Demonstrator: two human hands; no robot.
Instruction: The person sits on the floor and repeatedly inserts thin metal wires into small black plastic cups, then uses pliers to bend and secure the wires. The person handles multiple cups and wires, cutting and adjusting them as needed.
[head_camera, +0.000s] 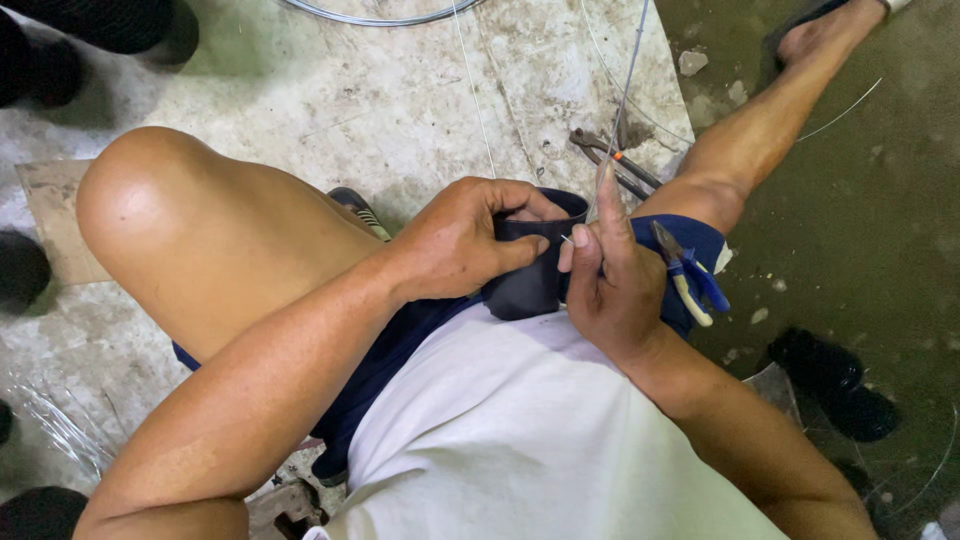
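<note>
A dark, soft cylindrical piece (528, 270) sits between the two hands, over the person's lap. The left hand (455, 240) grasps it from its left side, thumb pressed across the front and fingers curled over the rim. The right hand (610, 275) is just beside its right edge, forefinger stretched upward along a thin wire (622, 100) that rises away from the hands; thumb and fingers pinch the wire's end right against the piece. A pair of blue-handled pliers (690, 275) lies on the thigh just right of the right hand. Beyond the right hand's fingertip, rusty pincers (610, 160) rest on the floor.

The floor (400, 90) beyond the hands is pale, stained concrete, and to the right of the right hand it turns dark and wet-looking. Loose wire loops (380, 15) lie far beyond the left hand.

The piece looks matt black, rubbery, open at the top, its wall slightly creased under the left thumb.
</note>
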